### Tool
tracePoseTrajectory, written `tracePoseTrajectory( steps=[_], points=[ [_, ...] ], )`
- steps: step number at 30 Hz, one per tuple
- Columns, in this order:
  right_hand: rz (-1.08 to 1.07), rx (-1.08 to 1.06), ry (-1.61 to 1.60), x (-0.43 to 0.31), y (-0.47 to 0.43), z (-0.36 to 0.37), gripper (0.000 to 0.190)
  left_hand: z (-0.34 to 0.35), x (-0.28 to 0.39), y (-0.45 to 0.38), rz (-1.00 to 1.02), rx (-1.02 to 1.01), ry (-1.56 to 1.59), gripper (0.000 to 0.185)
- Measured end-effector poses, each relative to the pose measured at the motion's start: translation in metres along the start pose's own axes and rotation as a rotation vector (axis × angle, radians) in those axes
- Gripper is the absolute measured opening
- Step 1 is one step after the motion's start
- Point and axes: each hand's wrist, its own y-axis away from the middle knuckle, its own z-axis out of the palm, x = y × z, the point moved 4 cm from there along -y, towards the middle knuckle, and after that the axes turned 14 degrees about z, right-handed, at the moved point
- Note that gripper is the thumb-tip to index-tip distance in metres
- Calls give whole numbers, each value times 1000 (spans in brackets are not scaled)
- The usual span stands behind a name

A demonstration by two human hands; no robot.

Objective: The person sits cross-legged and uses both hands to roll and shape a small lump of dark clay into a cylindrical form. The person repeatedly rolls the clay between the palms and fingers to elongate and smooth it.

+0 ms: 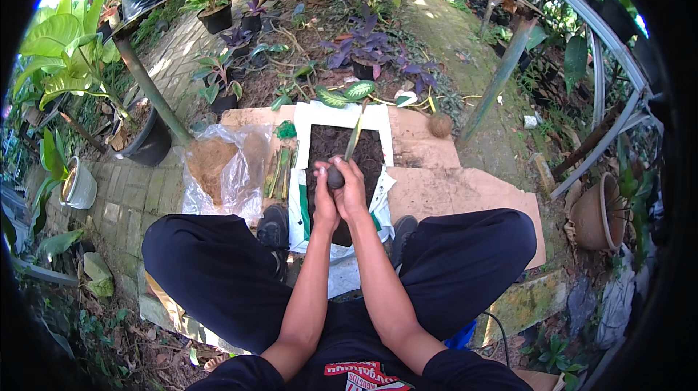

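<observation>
My left hand (325,195) and my right hand (349,186) are cupped together around a dark soil ball (335,177). A long narrow green leaf cutting (357,130) rises from the ball, tilted away from me. Both hands are above dark soil (332,143) in an opened white sack (301,137) between my feet. Left of the sack, a clear plastic bag (249,170) holds brown coconut-like fibre (211,165). Between bag and sack lie several narrow leaf cuttings (280,172) and a tangle of green string (285,129). A round fibre-covered ball (439,125) sits to the right.
Flattened cardboard (463,189) lies under the sack on paving bricks. Beyond it grow purple-leaved plants (362,45). Two slanted poles (150,86) stand left and right, holding up a rack of black pots. A large black pot (144,137) is at left, a brown pot (599,214) at right.
</observation>
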Motion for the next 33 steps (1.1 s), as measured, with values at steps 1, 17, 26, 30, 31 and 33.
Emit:
tracePoseTrajectory(
  steps=[1,17,26,30,31,33],
  points=[
    [109,60,-18,0,-4,-2,24,0,-2,1,-49,6,42,42],
    [329,49,-125,5,-11,-11,30,7,11,2,30,-34,-155,37],
    [213,36,-51,3,-12,-9,25,4,3,4,-25,-39,-8,41],
    [232,91,-25,7,-14,-17,25,1,6,1,63,-124,-241,39],
    [226,91,-21,8,-15,-18,25,2,7,-1,100,-124,-252,39],
    [214,92,-13,8,-16,-18,26,5,10,-2,173,-122,-273,38]
  ],
)
